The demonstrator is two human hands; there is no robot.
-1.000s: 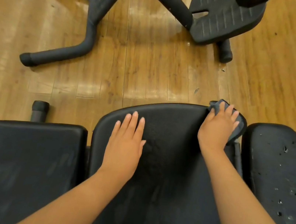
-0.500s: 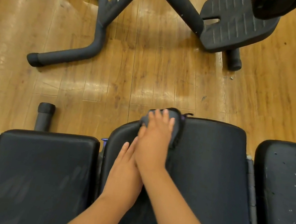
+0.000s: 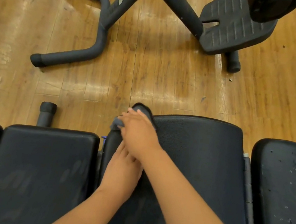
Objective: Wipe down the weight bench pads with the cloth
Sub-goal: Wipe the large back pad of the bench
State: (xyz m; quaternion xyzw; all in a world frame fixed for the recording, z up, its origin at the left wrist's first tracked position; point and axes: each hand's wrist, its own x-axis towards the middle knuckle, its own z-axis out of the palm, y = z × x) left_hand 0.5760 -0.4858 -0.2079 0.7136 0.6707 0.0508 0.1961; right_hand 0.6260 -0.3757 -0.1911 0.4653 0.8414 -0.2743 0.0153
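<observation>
A black middle bench pad fills the lower centre of the head view. My right hand presses a grey cloth onto the pad's far left corner, and the cloth hangs partly over the edge. My left hand lies flat on the pad's left side, fingers together, partly under my right wrist. A second black pad sits to the left. A third pad, pitted with small holes, sits to the right.
Beyond the pads is a wooden floor. On it stands another machine's dark tubular frame with a ribbed black footplate. A short black post rises just beyond the left pad. A metal hinge joins the middle and right pads.
My right hand has swept the cloth from the middle pad's far right corner across to its far left corner. My left hand stayed flat on the pad and is now partly covered.
</observation>
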